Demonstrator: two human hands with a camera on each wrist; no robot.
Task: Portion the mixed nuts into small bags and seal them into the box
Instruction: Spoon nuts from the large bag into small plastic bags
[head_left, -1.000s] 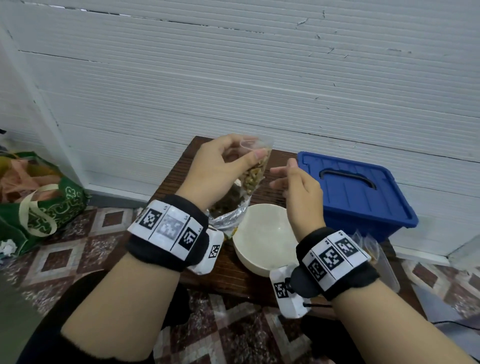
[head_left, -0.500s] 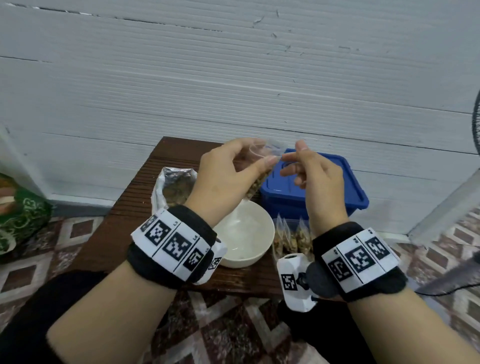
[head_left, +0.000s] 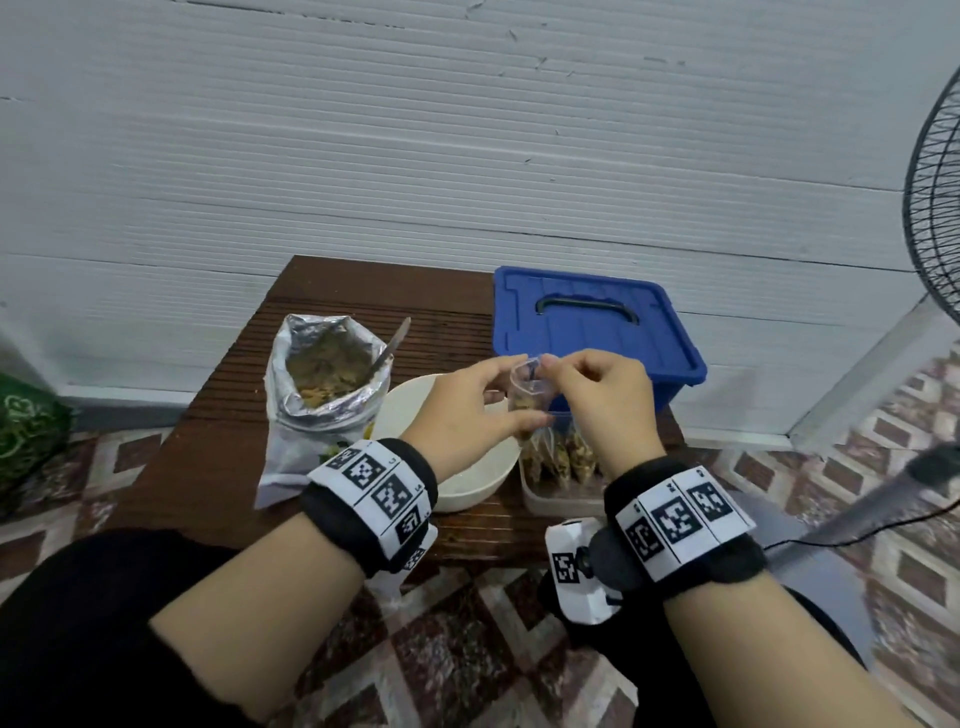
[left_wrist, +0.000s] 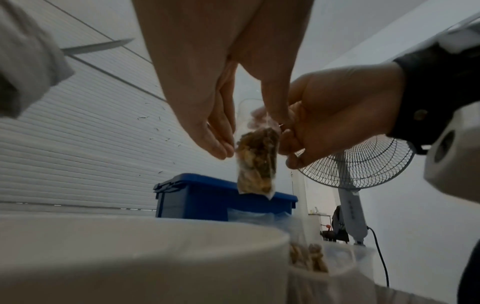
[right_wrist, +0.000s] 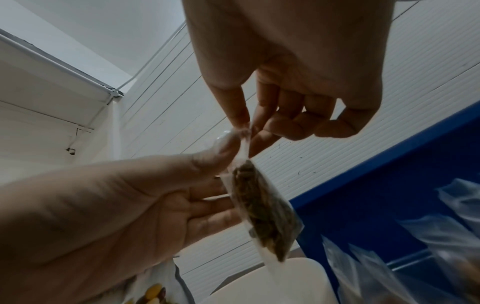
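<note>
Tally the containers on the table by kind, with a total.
Foil nut bag: 1
White bowl: 1
Blue lidded box: 1
Clear tub of filled bags: 1
Small bag held in both hands: 1
Total: 5

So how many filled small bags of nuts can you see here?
At least 4: one small bag pinched between both hands, about three filled bags standing in the clear container; more may be hidden behind the wrists.

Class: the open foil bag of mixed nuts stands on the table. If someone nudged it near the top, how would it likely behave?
The foil bag would probably crumple: its walls look thin and creased. Open, with a utensil leaning inside, it might tip and spill.
</note>
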